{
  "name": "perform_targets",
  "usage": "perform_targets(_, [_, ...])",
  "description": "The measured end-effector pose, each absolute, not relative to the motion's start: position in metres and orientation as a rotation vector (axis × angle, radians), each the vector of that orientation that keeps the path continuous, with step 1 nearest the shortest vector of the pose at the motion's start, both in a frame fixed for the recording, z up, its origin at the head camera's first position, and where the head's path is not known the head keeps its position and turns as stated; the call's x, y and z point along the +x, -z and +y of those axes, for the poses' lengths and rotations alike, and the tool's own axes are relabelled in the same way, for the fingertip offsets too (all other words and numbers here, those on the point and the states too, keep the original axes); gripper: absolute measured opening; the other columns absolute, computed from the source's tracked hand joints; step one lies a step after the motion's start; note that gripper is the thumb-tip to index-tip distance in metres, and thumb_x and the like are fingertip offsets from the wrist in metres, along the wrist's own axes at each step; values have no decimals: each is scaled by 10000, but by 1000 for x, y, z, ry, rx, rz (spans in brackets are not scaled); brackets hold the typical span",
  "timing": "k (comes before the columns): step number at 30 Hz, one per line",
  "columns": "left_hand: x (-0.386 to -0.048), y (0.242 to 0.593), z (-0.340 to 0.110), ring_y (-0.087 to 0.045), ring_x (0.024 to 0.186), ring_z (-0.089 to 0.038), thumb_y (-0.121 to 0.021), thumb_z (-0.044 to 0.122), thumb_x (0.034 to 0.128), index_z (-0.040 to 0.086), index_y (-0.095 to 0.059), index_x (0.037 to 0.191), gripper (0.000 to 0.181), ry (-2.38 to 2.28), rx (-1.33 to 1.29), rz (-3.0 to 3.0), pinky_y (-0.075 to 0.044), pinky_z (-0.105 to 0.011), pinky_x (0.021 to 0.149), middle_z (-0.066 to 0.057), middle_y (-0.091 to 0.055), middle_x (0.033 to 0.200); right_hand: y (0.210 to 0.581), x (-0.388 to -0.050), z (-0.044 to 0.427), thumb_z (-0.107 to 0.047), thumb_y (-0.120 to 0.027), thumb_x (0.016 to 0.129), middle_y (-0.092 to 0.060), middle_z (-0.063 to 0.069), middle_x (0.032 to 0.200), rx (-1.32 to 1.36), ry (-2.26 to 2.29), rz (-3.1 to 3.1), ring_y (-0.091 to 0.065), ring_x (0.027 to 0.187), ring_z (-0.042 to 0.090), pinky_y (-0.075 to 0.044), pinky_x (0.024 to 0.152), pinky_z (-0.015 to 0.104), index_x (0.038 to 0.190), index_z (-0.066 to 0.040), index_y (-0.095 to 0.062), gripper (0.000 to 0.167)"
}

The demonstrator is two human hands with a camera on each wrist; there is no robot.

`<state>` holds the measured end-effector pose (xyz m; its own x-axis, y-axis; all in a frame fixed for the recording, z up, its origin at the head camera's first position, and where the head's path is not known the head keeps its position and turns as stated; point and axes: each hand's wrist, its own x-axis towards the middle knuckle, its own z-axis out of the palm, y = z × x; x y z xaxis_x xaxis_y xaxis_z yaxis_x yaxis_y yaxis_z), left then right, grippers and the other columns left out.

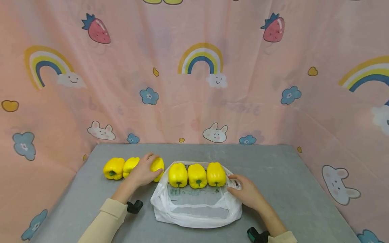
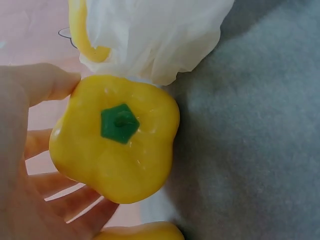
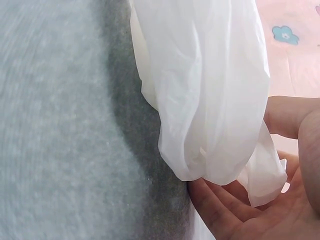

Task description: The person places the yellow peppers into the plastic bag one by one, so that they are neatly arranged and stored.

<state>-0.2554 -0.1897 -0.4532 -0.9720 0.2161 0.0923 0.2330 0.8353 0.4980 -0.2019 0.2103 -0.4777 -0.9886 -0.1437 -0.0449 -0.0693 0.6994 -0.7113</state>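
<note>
My left hand (image 1: 143, 172) grips a yellow bell pepper (image 1: 157, 165) just left of a white plastic bag (image 1: 197, 221). In the left wrist view, the thumb lies at one side of this bell pepper (image 2: 142, 165) and the fingers curl at the other, its green stem facing the camera. Three yellow bell peppers (image 1: 197, 175) lie in a row at the back of the spread bag, stems toward me. At the bag's right edge, my right hand (image 1: 247, 191) holds the plastic; in the right wrist view its fingers (image 3: 215, 205) reach behind the folds.
Two more yellow bell peppers (image 1: 113, 168) lie side by side at the left of the grey table (image 1: 273, 168), the nearer one partly behind my left hand. A pink patterned curtain (image 1: 243, 101) borders the table at the back and sides.
</note>
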Motion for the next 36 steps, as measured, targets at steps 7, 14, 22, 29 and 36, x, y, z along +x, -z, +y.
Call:
perform_targets(7, [-256, 451, -187, -500, 1297, -406, -681, 324, 944, 70, -567, 1417, 550, 761, -363, -3004, -434, -603, 1053, -193, -509, 1441, 480, -202, 211, -246, -737, 937, -576, 194, 1400, -174, 1177, 2809, -472, 1345, 442, -362, 1089, 660, 1347, -37, -619, 476])
perform_targets(14, [-255, 451, -189, -515, 1273, -407, -713, 327, 910, 64, -594, 1387, 558, 769, -363, -2978, -444, -596, 1043, -189, -540, 1411, 479, -202, 211, -256, -735, 938, -571, 202, 1403, -191, 1173, 2814, -473, 1343, 446, -368, 1080, 662, 1341, -40, -622, 471])
perform_targets(22, [-254, 445, -191, -531, 1249, -398, -725, 328, 893, 51, -607, 1368, 563, 774, -368, -2918, -464, -583, 1026, -191, -551, 1395, 477, -201, 209, -251, -725, 945, -560, 211, 1418, -190, 1168, 2815, -467, 1349, 449, -368, 1079, 664, 1352, -39, -614, 473])
perform_targets(29, [-252, 434, -191, -558, 1188, -375, -734, 312, 888, 52, -615, 1360, 552, 784, -378, -2860, -510, -553, 970, -176, -565, 1370, 477, -201, 209, -255, -724, 946, -559, 213, 1419, -184, 1163, 2811, -467, 1347, 451, -370, 1077, 665, 1353, -41, -615, 473])
perform_targets(36, [-248, 420, -188, -566, 1170, -369, -744, 297, 887, 49, -621, 1348, 538, 804, -436, -2798, -524, -538, 940, -169, -575, 1354, 477, -201, 211, -250, -722, 948, -562, 211, 1418, -198, 1183, 2805, -473, 1345, 446, -374, 1079, 657, 1353, -34, -613, 472])
